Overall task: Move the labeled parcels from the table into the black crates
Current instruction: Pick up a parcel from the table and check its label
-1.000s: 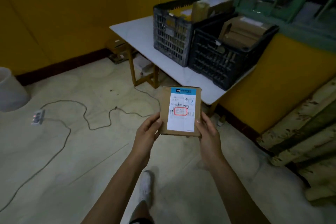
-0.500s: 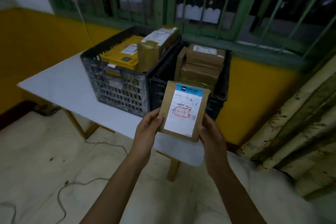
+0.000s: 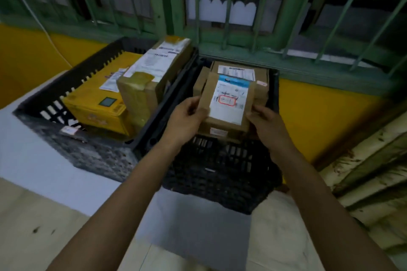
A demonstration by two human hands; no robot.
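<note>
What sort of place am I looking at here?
Probably a small parcel sorting room: the left crate and right crate on a white table hold labelled boxes, and the left hand and right hand hold another labelled parcel.

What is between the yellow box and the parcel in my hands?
In the head view, a taped brown carton and the crates' adjoining walls lie between the yellow box and the held parcel.
</note>
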